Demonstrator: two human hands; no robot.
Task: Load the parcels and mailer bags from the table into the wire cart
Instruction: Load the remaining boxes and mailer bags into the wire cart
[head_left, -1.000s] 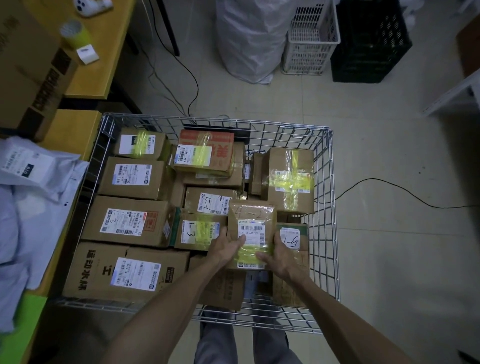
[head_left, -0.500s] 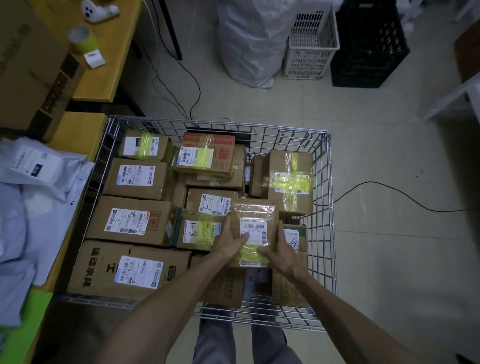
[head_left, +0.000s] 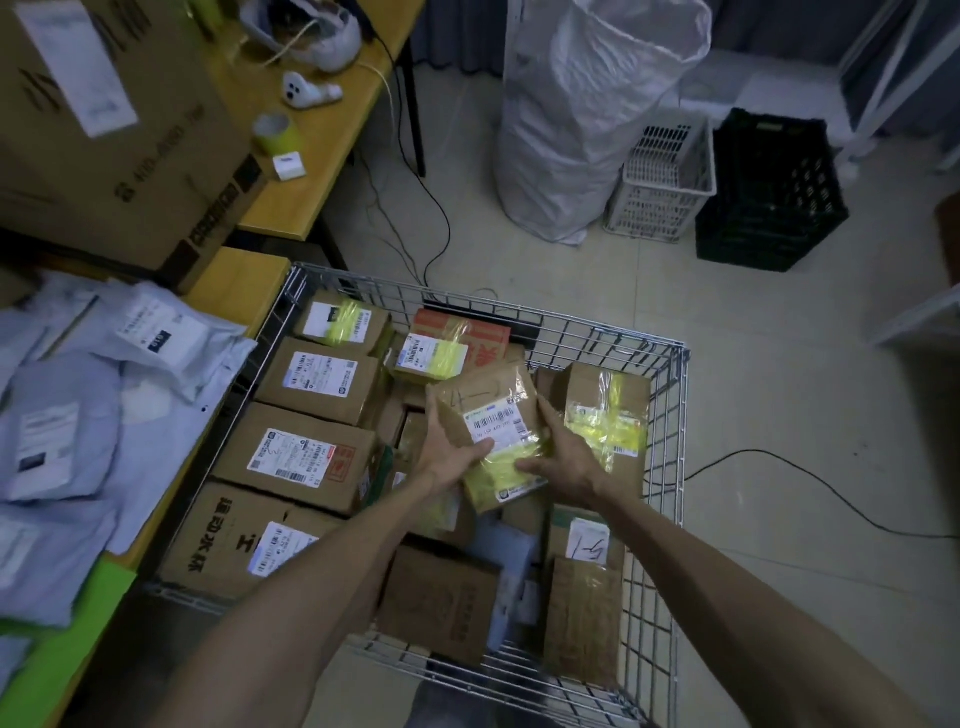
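A small brown parcel (head_left: 493, 415) with a white barcode label and yellow tape is tilted above the boxes in the wire cart (head_left: 670, 431). My left hand (head_left: 449, 452) grips its left side and my right hand (head_left: 563, 454) grips its right side. Several taped cardboard parcels (head_left: 322, 379) fill the cart below, most with their labels facing up. Grey mailer bags (head_left: 130, 395) lie in a pile on the yellow table (head_left: 239, 286) to the left of the cart.
A large cardboard box (head_left: 104, 130), a tape roll (head_left: 278, 132) and a white device (head_left: 306, 93) sit on the far table. Beyond the cart stand a white sack (head_left: 576, 119), a white basket (head_left: 662, 176) and a black crate (head_left: 769, 192). Cables (head_left: 810, 478) cross the floor.
Both hands have lifted the small parcel and carried it toward the far middle of the cart, tilting it. The camera has tipped up and shows more of the far table.
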